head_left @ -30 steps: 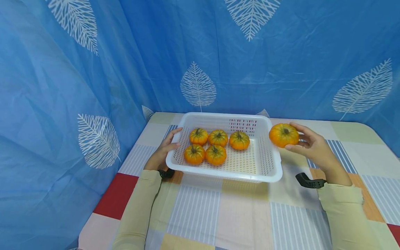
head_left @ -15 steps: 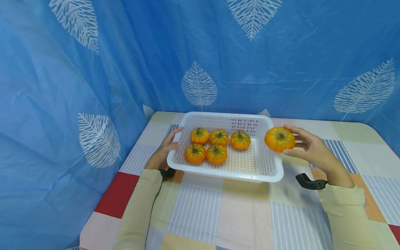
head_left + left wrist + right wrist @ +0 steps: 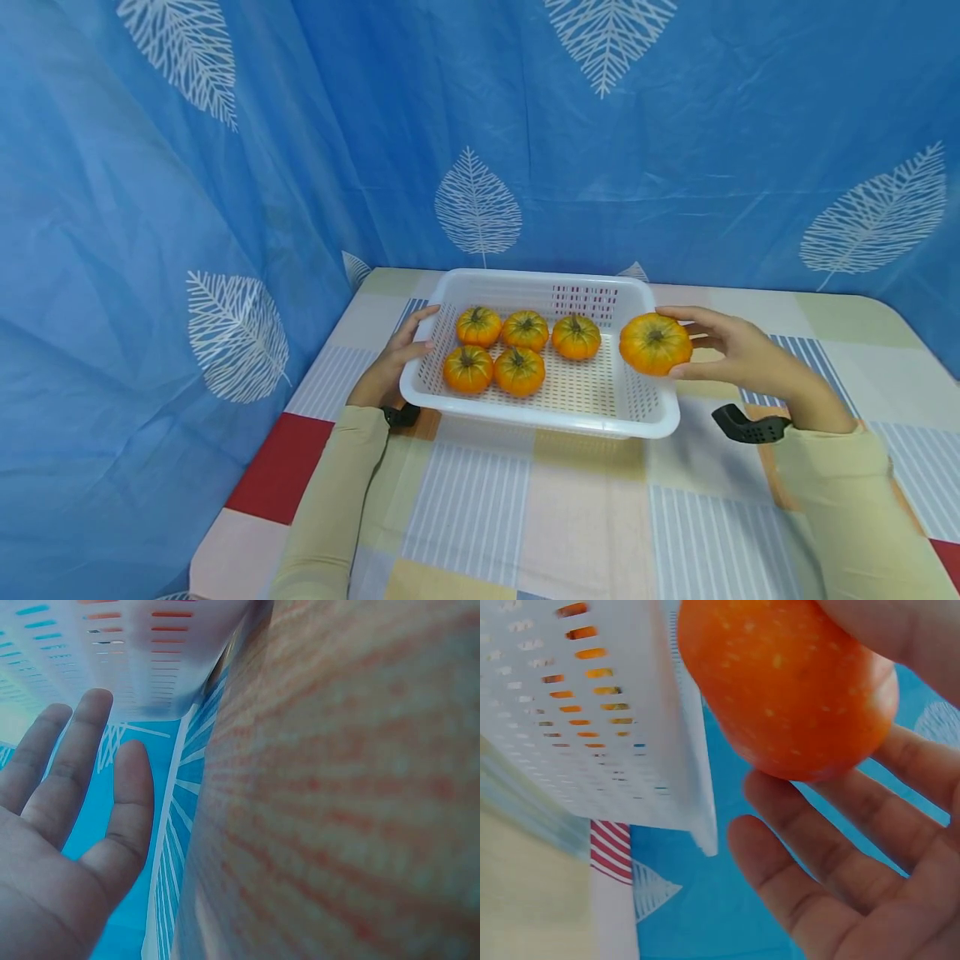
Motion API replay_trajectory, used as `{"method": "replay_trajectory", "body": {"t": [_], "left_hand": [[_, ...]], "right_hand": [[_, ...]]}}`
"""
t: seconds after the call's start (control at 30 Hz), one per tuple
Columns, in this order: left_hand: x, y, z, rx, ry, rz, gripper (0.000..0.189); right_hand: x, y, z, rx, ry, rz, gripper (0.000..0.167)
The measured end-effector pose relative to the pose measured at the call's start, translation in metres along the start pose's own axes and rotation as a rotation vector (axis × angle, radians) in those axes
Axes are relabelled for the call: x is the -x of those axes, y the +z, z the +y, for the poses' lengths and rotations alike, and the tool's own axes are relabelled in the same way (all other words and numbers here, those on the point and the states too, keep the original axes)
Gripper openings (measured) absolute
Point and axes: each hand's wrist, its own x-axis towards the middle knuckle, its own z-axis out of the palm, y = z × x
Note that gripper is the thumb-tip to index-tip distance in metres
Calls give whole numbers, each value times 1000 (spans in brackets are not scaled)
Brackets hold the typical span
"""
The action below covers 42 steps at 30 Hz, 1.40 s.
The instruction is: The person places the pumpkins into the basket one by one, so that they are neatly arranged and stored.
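My right hand (image 3: pixel 738 354) holds a small orange pumpkin (image 3: pixel 656 344) between thumb and fingers, over the right rim of a white plastic basket (image 3: pixel 525 415). Seen from the right wrist, the pumpkin's smooth underside (image 3: pixel 787 690) is level with the basket's slotted wall (image 3: pixel 652 750). Inside the basket, several more pumpkins (image 3: pixel 519 372) sit stem-up in two rows toward the left. At the basket's left end, my left hand (image 3: pixel 392 360) has its fingers spread beside the wall; the left wrist view shows these fingers (image 3: pixel 75 765) nearly straight, holding nothing.
A patchwork-checked cloth (image 3: pixel 465 508) covers the table under the basket. Blue curtain (image 3: pixel 360 125) with white leaf prints hangs close behind and along the left side. Each wrist carries a black band device (image 3: pixel 750 425).
My right hand has moved the pumpkin left and slightly toward me, from beside the basket's right rim to over it. The left hand and the basket stay in place.
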Motion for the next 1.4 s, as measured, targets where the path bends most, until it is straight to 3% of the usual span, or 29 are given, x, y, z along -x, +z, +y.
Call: {"method": "replay_trajectory", "body": {"t": [0.2,0.43,0.87,1.4], "left_hand": [[1,2,1,14,12,-3,79],[-1,-1,-2,17,41,-22,79],[0,0,-1,24,22,-21,77],[2,2,3,16,24,-18,76]], "right_hand": [[-16,-8,-15,76,27,-123,77],[-35,-11,-28,44,62,-260,75],[-74,-6,-32,-40,41,-418,73],[-105,12,-23,-180,130,-561,75]]}}
